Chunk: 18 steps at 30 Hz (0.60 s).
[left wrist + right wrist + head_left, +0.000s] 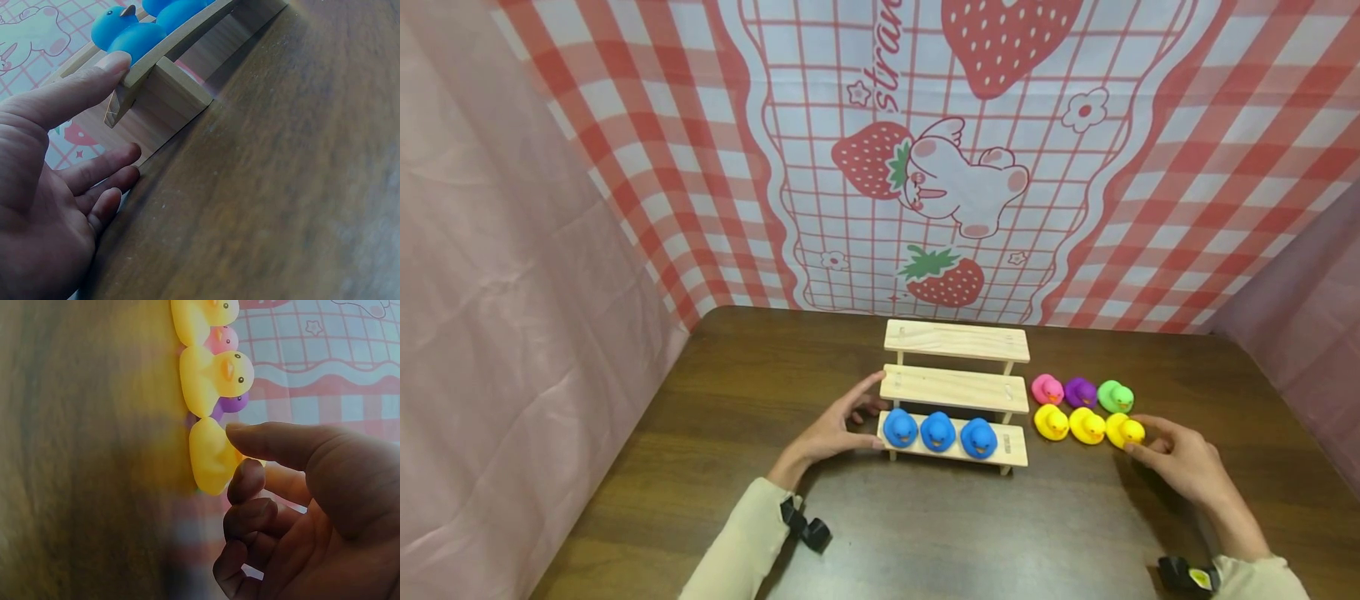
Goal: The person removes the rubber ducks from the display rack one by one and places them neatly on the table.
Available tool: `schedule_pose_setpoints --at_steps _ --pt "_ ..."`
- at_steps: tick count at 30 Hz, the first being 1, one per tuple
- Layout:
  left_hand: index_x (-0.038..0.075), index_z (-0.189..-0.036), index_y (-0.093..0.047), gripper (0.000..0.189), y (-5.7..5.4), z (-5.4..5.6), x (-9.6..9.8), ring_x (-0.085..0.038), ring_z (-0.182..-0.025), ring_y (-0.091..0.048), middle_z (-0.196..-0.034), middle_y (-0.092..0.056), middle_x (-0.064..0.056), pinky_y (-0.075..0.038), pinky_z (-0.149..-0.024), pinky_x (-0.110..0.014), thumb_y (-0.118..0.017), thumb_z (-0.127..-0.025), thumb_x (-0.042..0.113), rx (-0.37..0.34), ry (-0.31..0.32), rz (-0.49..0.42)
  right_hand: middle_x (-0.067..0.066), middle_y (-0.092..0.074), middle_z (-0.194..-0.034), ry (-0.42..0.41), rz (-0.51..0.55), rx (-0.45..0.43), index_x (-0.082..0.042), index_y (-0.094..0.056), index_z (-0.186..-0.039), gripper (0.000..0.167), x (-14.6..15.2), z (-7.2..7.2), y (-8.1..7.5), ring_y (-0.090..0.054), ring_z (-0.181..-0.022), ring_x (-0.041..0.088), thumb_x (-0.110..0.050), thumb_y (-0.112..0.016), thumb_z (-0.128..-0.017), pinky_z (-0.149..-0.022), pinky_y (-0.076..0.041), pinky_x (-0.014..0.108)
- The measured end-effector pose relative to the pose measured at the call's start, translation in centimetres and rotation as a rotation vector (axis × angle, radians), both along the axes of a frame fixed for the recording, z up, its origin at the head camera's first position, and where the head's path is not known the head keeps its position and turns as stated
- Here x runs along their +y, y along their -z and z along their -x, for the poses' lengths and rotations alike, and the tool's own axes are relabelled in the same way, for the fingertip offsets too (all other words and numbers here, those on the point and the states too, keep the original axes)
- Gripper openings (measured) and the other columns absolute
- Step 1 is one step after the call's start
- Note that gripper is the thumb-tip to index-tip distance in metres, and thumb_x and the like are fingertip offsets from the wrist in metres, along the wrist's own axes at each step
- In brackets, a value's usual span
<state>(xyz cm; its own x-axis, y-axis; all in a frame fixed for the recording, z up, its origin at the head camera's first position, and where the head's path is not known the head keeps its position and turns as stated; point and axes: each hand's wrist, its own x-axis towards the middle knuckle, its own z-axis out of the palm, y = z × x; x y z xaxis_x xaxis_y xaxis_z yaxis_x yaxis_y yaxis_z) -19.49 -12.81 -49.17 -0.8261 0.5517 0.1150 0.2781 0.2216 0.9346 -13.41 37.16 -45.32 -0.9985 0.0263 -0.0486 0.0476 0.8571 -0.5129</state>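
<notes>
A three-tier wooden stand point(953, 388) has three blue ducks point(937, 432) in a row on its lowest step. At its left end is my left hand point(831, 427), the thumb touching the end of the lowest step and the forefinger reaching to the middle step. The other fingers point(103, 172) stay loosely extended beside the stand's leg. On the right, my right hand point(1183, 458) pinches the rightmost yellow duck point(1124, 431) between thumb and forefinger. That duck's head is mostly hidden by the thumb in the right wrist view.
Two more yellow ducks point(1069, 425) stand in line to the left of the pinched one. Behind them are a pink duck point(1047, 389), a purple duck point(1081, 392) and a green duck point(1116, 396). A strawberry-print cloth point(940, 167) hangs behind the brown table point(925, 533).
</notes>
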Motion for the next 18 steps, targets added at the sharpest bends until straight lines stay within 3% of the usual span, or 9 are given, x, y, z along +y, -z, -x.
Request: schedule_pose_setpoints --at_steps 5,18 --pt "0.023 -0.160 -0.024 0.099 0.0 0.1 0.0 -0.033 -0.116 -0.057 -0.132 -0.063 -0.020 -0.042 -0.093 -0.036 -0.081 -0.080 0.009 0.002 0.000 -0.002 0.001 -0.060 -0.070 0.008 0.000 0.008 0.004 -0.054 -0.135 0.056 -0.1 -0.1 -0.2 -0.044 -0.057 0.005 -0.032 -0.068 -0.094 -0.054 -0.033 0.025" --pt "0.023 -0.160 -0.023 0.100 0.2 0.1 0.0 -0.033 -0.118 -0.056 -0.134 -0.062 -0.020 -0.041 -0.093 -0.037 -0.081 -0.080 0.009 -0.003 0.007 -0.016 0.001 -0.064 -0.069 -0.022 -0.005 0.129 0.002 -0.058 -0.131 0.049 -1.0 -0.4 -2.0 -0.042 -0.057 0.002 -0.028 -0.071 -0.093 -0.055 -0.031 0.025"
